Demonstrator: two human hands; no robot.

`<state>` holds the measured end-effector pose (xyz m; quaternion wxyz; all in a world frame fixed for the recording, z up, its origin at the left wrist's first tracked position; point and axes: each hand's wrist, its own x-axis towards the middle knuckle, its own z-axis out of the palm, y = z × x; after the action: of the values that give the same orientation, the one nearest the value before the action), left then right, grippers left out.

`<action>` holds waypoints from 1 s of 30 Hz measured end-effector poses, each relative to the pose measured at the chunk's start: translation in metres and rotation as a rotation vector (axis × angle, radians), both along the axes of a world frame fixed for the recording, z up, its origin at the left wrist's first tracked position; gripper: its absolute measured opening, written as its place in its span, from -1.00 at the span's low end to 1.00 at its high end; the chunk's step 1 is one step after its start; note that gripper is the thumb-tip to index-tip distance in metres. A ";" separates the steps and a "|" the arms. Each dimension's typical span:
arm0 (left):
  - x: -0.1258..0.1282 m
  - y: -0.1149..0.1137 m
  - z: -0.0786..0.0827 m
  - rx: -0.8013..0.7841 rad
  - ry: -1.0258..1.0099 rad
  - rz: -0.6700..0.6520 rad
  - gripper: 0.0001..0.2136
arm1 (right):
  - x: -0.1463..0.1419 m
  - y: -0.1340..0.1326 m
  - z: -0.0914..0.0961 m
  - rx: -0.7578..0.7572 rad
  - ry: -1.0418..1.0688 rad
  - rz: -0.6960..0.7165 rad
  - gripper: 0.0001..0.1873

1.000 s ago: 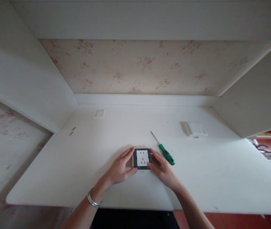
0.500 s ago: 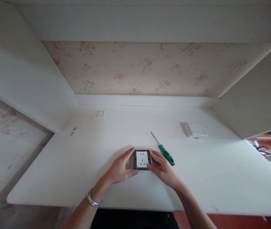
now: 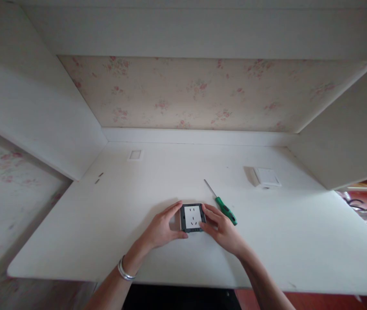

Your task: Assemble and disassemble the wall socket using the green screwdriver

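A square wall socket (image 3: pixel 192 217) with a white face and a dark grey frame lies on the white desk (image 3: pixel 112 215), near its front edge. My left hand (image 3: pixel 162 228) grips the socket's left side, thumb below and fingers curled over the top corner. My right hand (image 3: pixel 222 228) presses against its right side with fingers bent round the edge. A silver bangle (image 3: pixel 123 270) sits on my left wrist. Just right of my right hand lies a green-handled screwdriver (image 3: pixel 223 208), its shaft pointing away to the left.
A white switch plate (image 3: pixel 266 176) lies at the back right of the desk. A small white frame piece (image 3: pixel 135 154) rests at the back left, with two small dark screws (image 3: pixel 98 178) further left. White cabinet walls flank both sides below flowered wallpaper.
The socket's lower edge has tilted up slightly between my hands, showing more of the dark frame. Both hands stay in place; the view shifted a little.
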<state>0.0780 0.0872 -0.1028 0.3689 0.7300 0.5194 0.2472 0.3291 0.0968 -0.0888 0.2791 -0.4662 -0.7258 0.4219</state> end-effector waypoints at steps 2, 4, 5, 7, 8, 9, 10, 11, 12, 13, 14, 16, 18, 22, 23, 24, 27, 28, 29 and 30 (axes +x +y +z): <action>0.000 -0.001 0.002 -0.002 0.005 -0.006 -0.13 | 0.000 0.000 0.002 -0.013 0.018 0.018 -0.47; 0.001 -0.001 0.004 0.002 0.011 -0.016 -0.16 | 0.000 0.000 0.004 -0.045 0.058 0.035 -0.47; 0.001 -0.002 0.005 0.004 0.013 -0.022 -0.18 | 0.000 0.000 0.004 -0.063 0.084 0.040 -0.49; 0.001 -0.002 0.006 0.011 0.015 -0.030 -0.19 | -0.001 -0.001 0.002 -0.095 0.133 0.042 -0.51; 0.000 -0.002 0.007 0.014 0.016 -0.034 -0.20 | -0.001 -0.002 0.001 -0.104 0.150 0.037 -0.51; 0.000 -0.002 0.007 0.017 0.017 -0.037 -0.20 | -0.001 -0.002 0.000 -0.109 0.160 0.029 -0.48; 0.000 -0.002 0.006 0.021 0.017 -0.037 -0.20 | 0.000 -0.002 -0.001 -0.111 0.161 0.024 -0.42; 0.000 -0.002 0.006 0.026 0.018 -0.035 -0.20 | 0.000 0.000 0.000 -0.109 0.153 0.027 -0.34; 0.001 -0.001 0.005 0.032 0.019 -0.029 -0.19 | 0.000 0.001 0.001 -0.100 0.134 0.039 -0.25; 0.001 -0.001 0.004 0.037 0.020 -0.020 -0.18 | 0.000 0.004 0.003 -0.081 0.102 0.059 -0.17; 0.002 -0.001 0.003 0.043 0.022 -0.009 -0.15 | -0.001 0.007 0.006 -0.053 0.057 0.093 -0.12; 0.003 -0.002 0.001 0.057 0.028 0.009 -0.10 | -0.002 0.013 0.013 0.013 -0.057 0.160 -0.16; 0.004 -0.004 -0.001 0.068 0.034 0.017 -0.07 | -0.003 0.018 0.021 0.068 -0.163 0.183 -0.26; 0.005 -0.007 0.000 0.055 0.055 0.011 -0.10 | -0.003 0.018 0.028 0.103 -0.309 0.110 -0.29; 0.005 -0.007 0.000 0.050 0.063 0.012 -0.10 | -0.003 0.016 0.028 0.103 -0.339 0.088 -0.28; 0.005 -0.008 0.000 0.048 0.070 0.016 -0.09 | -0.003 0.014 0.029 0.100 -0.362 0.067 -0.25; 0.006 -0.008 -0.001 0.049 0.079 0.031 -0.09 | -0.005 0.011 0.034 0.074 -0.395 0.031 -0.18; 0.007 -0.008 -0.001 0.049 0.077 0.033 -0.10 | -0.006 0.011 0.038 0.061 -0.396 0.033 -0.24; 0.007 -0.008 -0.002 0.050 0.074 0.033 -0.10 | -0.007 0.011 0.042 0.050 -0.392 0.044 -0.39; 0.007 -0.008 -0.002 0.050 0.070 0.032 -0.10 | -0.007 0.012 0.047 0.039 -0.378 0.062 -0.57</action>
<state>0.0850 0.0792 -0.1049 0.3281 0.7389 0.5373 0.2402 0.3225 0.1084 -0.0416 0.1335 -0.5091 -0.7873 0.3211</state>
